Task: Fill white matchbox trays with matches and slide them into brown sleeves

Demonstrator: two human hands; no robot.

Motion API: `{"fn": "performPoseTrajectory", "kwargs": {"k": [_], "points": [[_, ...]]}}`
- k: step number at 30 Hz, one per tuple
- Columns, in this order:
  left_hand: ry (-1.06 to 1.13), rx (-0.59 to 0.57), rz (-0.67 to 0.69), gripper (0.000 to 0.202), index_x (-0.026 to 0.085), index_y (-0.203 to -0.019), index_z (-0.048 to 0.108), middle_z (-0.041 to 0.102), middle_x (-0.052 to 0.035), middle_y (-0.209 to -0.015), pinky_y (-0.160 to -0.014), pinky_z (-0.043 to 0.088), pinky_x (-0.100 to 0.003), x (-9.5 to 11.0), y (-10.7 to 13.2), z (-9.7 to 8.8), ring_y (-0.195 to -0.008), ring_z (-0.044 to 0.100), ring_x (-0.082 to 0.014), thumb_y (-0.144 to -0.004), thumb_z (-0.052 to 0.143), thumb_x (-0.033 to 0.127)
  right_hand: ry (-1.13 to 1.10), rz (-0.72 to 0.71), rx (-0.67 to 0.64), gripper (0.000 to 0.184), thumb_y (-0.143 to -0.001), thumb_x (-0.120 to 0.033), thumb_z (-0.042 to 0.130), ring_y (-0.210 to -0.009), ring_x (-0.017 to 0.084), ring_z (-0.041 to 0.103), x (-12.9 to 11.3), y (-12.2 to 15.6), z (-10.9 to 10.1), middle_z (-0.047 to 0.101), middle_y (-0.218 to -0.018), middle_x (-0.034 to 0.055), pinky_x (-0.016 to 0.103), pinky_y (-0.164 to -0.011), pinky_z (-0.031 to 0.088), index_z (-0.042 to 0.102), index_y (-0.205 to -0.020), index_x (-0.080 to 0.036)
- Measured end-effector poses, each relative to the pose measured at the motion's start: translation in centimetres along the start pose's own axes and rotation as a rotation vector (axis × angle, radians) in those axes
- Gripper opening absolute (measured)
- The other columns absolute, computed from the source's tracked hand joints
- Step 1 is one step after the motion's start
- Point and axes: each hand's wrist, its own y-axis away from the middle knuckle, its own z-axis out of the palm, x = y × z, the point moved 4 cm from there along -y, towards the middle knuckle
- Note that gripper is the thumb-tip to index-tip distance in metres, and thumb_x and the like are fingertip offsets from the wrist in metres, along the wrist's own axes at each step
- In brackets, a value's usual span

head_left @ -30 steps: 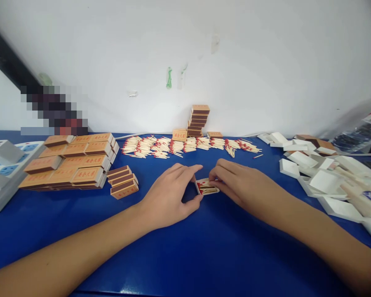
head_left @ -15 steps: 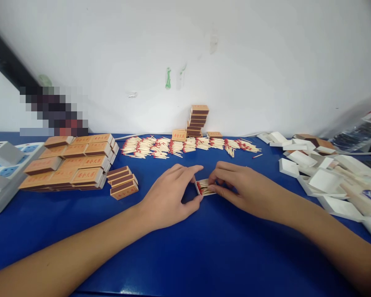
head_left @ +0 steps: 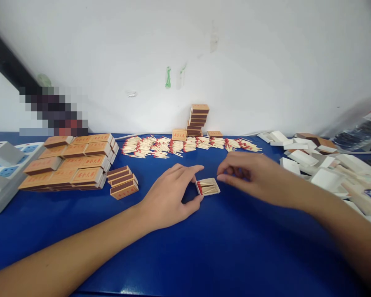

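Observation:
A small white matchbox tray (head_left: 208, 187) filled with red-tipped matches lies on the blue table (head_left: 185, 247). My left hand (head_left: 170, 196) pinches the tray's left end between thumb and forefinger. My right hand (head_left: 250, 175) hovers just right of the tray, lifted off it, its fingers curled loosely with nothing visible in them. A long row of loose matches (head_left: 188, 145) lies beyond both hands.
Stacked orange matchboxes (head_left: 71, 161) and three darker ones (head_left: 123, 181) sit at the left, beside a grey power strip (head_left: 3, 165). A small tower of boxes (head_left: 198, 119) stands by the wall. White empty trays (head_left: 309, 165) pile up at the right.
My right hand has let go of the tray and moved up and to the right. The left hand and the tray have stayed where they were.

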Motion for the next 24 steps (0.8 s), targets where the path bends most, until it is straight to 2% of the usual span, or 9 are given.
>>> {"fn": "performPoseTrajectory", "kwargs": {"k": [2,4,7,10,14,18,21,24], "points": [[0.008,-0.002,-0.002,0.057,0.021,-0.149,0.051,0.074,-0.0069,-0.117,-0.107,0.056,-0.050,0.0,0.0,0.0,-0.117,0.065,-0.0284,-0.096,0.071,0.024,0.029,0.125,0.087,0.026,-0.102,-0.045,0.061,-0.068,0.020,0.061,2.7,0.0,-2.1,0.069,-0.079,0.0038,0.034,-0.064,0.045,0.072,-0.092,-0.025],[0.006,-0.003,0.004,0.055,0.020,-0.148,0.052,0.074,-0.0071,-0.117,-0.108,0.056,-0.050,0.0,0.0,0.1,-0.117,0.065,-0.0284,-0.096,0.070,0.025,0.192,0.300,0.157,0.022,-0.100,-0.040,0.063,-0.068,0.022,0.060,6.3,0.5,-4.2,0.069,-0.076,0.0058,0.036,-0.065,0.042,0.073,-0.089,-0.023],[-0.001,-0.004,0.014,0.055,0.020,-0.148,0.052,0.074,-0.0076,-0.118,-0.108,0.056,-0.050,0.0,0.1,0.1,-0.118,0.065,-0.0286,-0.096,0.070,0.025,0.311,0.449,0.073,0.009,-0.090,-0.024,0.067,-0.068,0.022,0.061,11.4,1.4,-5.5,0.073,-0.081,0.0085,0.037,-0.065,0.040,0.076,-0.089,-0.022],[-0.005,-0.005,0.013,0.055,0.022,-0.148,0.052,0.074,-0.0081,-0.122,-0.107,0.057,-0.050,0.0,0.1,0.1,-0.119,0.065,-0.0291,-0.096,0.070,0.025,0.243,0.473,-0.007,0.011,-0.093,-0.027,0.065,-0.066,0.022,0.063,13.9,2.0,-5.3,0.074,-0.080,0.0084,0.036,-0.064,0.043,0.075,-0.089,-0.023],[-0.015,0.003,0.024,0.054,0.022,-0.148,0.052,0.074,-0.0080,-0.122,-0.107,0.057,-0.051,0.1,0.2,0.1,-0.119,0.065,-0.0297,-0.097,0.069,0.026,0.192,0.428,-0.030,0.020,-0.096,-0.034,0.060,-0.067,0.024,0.064,13.1,1.5,-4.0,0.075,-0.078,0.0102,0.037,-0.064,0.046,0.070,-0.083,-0.023],[-0.006,-0.001,0.026,0.053,0.020,-0.147,0.053,0.075,-0.0083,-0.122,-0.107,0.056,-0.050,0.1,0.2,0.1,-0.118,0.065,-0.0294,-0.097,0.070,0.025,0.199,0.427,0.133,0.022,-0.096,-0.040,0.057,-0.075,0.026,0.066,11.1,0.1,-2.2,0.074,-0.084,0.0110,0.038,-0.070,0.047,0.067,-0.087,-0.022],[-0.009,-0.001,0.029,0.054,0.019,-0.147,0.053,0.074,-0.0084,-0.123,-0.107,0.056,-0.050,0.0,0.1,0.2,-0.119,0.065,-0.0296,-0.097,0.070,0.025,0.244,0.522,0.252,0.022,-0.095,-0.040,0.056,-0.076,0.027,0.066,10.6,-0.5,-0.8,0.074,-0.085,0.0112,0.038,-0.068,0.045,0.064,-0.085,-0.023],[-0.010,0.000,0.033,0.054,0.020,-0.147,0.052,0.074,-0.0081,-0.122,-0.106,0.056,-0.051,0.1,0.1,0.2,-0.118,0.065,-0.0296,-0.097,0.069,0.025,0.230,0.632,0.253,0.023,-0.093,-0.043,0.060,-0.073,0.027,0.066,10.6,-0.5,0.0,0.075,-0.081,0.0092,0.037,-0.065,0.044,0.065,-0.080,-0.024]]}}
